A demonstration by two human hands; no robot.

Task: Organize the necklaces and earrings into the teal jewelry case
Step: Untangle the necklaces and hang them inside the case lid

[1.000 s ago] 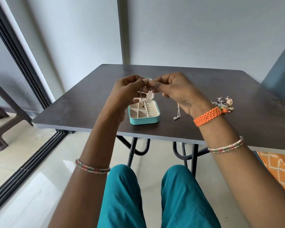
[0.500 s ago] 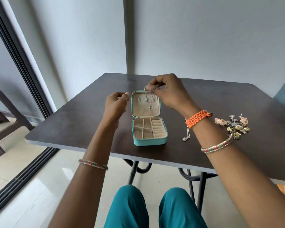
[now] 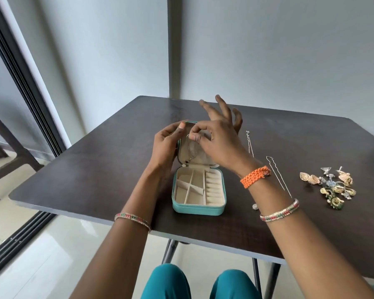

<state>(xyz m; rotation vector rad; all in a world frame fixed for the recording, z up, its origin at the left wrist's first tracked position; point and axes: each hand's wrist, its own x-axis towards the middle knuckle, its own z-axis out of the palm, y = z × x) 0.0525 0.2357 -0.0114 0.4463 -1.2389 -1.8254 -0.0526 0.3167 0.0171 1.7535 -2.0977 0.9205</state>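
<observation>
Pinching the top of a thin silver necklace (image 3: 191, 147) between thumb and forefinger, the right hand (image 3: 216, 137) holds it against the inside of the raised lid of the teal jewelry case (image 3: 198, 209), its other three fingers fanned out clear of the work. My guess is the chain is being hung on a hook in the lid, though any hook is hidden behind the fingertips. The left hand (image 3: 166, 145) cups the lid's left edge, fingers curled round it, seemingly to steady it upright while the chain goes on. The necklace hangs slack down the lid's pale, soft-looking lining.

Below the lid, the case's tray lies open: cream lining, thin dividers making small compartments on the left, a ribbed row of ring rolls on the right. None of them appears to hold anything.

Right of the case, two more fine chains (image 3: 277, 175) lie stretched on the dark woodgrain bench (image 3: 95, 173). Further right of the case sits a heap of gold and silver earrings (image 3: 330, 186), ornate and tangled, waiting.
</observation>
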